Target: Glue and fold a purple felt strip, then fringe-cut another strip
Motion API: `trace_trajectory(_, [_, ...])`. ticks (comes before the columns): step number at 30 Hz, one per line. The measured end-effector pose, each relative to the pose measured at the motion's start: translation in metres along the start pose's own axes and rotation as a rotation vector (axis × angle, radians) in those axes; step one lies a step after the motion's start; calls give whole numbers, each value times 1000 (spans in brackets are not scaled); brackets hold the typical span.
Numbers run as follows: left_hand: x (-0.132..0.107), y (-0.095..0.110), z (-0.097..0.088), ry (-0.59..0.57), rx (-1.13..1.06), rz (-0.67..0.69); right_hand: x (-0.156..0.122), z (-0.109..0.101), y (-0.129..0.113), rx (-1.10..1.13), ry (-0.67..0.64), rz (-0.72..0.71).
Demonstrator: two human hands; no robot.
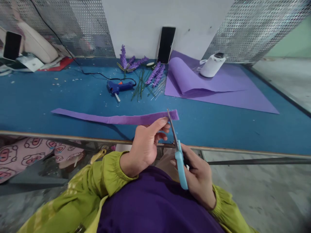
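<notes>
My left hand (145, 144) pinches the right end of a long purple felt strip (109, 118) that stretches out to the left over the blue table (36, 100). My right hand (199, 174) grips light-blue-handled scissors (178, 155). Their blades point up and away, and meet the strip near its right end, just right of my left thumb. Both hands hover at the table's near edge, above my lap.
A blue glue gun (120, 87) with a black cord lies mid-table. Behind it are purple flower sprigs with green stems (143, 76), a phone (166, 44) leaning on the wall, a large purple felt sheet (218, 90) and a white roll (211, 64).
</notes>
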State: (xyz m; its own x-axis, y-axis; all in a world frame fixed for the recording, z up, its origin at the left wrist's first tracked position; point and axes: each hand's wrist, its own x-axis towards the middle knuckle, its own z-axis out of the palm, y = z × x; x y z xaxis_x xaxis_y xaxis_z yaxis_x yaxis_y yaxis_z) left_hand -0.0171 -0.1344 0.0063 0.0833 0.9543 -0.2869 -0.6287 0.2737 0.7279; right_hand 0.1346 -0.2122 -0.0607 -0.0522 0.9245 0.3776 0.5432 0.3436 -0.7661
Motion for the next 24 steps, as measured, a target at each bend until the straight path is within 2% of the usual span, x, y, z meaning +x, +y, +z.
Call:
trace_trajectory(16, [1,3,0,1,-32,-53,-2,-2,0,59,-10,36])
trace_trajectory(24, [1,4,-1,-32,-33,-90,4,-2,-9,254,-18,144])
